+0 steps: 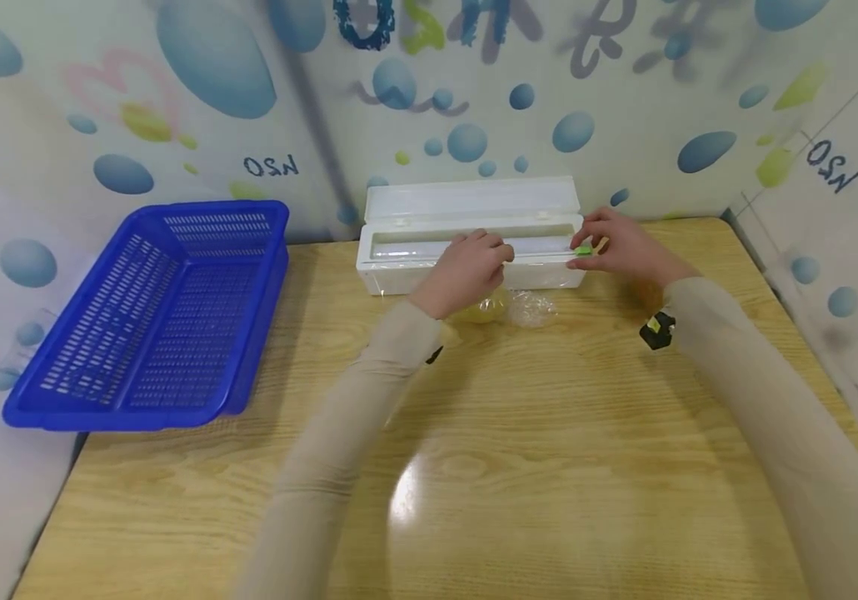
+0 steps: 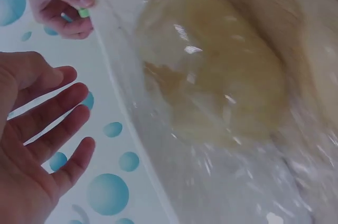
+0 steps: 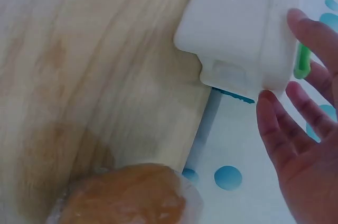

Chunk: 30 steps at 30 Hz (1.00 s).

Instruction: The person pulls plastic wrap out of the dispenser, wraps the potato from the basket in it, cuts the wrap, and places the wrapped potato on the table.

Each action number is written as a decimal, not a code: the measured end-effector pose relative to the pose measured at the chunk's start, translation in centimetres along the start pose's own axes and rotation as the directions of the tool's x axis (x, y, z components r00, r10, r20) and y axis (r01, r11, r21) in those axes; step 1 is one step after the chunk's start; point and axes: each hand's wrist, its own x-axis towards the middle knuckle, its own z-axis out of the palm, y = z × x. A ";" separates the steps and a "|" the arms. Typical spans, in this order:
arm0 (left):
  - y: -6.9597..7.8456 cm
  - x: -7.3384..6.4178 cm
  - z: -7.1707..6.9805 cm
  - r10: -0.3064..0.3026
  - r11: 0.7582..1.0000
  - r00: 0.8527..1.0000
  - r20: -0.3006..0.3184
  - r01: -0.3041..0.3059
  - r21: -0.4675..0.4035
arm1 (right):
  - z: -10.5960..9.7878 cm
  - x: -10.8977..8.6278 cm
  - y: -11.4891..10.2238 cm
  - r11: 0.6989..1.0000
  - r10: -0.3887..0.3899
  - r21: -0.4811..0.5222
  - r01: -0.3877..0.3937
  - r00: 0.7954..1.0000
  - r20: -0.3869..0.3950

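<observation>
Pinching a green tab (image 1: 584, 250) at the end of a long white box (image 1: 399, 279)

The right hand (image 1: 627, 246) has its thumb and finger close together on the green tab, at the box's right end. The left hand (image 1: 470, 271) is over the front of the box, with its fingers apart, a bit bent, and holding nothing. I cannot tell if it touches the box.

The box sits at the back edge of the wood table (image 1: 549, 458), with its lid up by the spotty wall (image 1: 466, 158). So there is little room behind it. A wide stretch of wood lies in front.

A yellow lump (image 1: 485, 310) in clear wrap and some crumpled plastic (image 1: 532, 308) lie just before the box. A brown lump (image 3: 132, 197) is near the right wrist, apart from the box. Off to the left, a blue basket (image 1: 189, 317) stands well apart, with wood in between.
</observation>
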 end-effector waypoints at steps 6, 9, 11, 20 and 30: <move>1.1 3.5 0.2 -0.087 0.985 0.992 0.091 0.100 -0.142 | -0.5 0.1 0.0 0.998 0.064 0.027 -0.064 0.998 0.027; 1.7 5.2 0.5 -0.124 0.973 0.983 0.134 0.147 -0.177 | -0.6 0.3 0.2 0.997 0.068 0.023 -0.069 0.997 0.036; 2.2 6.2 0.7 -0.138 0.969 0.979 0.153 0.166 -0.185 | -0.7 0.5 0.2 0.999 0.053 0.009 -0.053 0.998 0.040; 4.2 9.3 1.7 -0.138 0.960 0.982 0.127 0.164 -0.229 | -1.2 1.2 -0.3 1.000 0.024 -0.001 -0.023 0.997 0.070; 4.7 10.4 2.5 -0.172 0.924 0.977 0.127 0.205 -0.324 | -1.5 1.6 0.0 0.999 0.029 -0.020 -0.028 0.994 0.102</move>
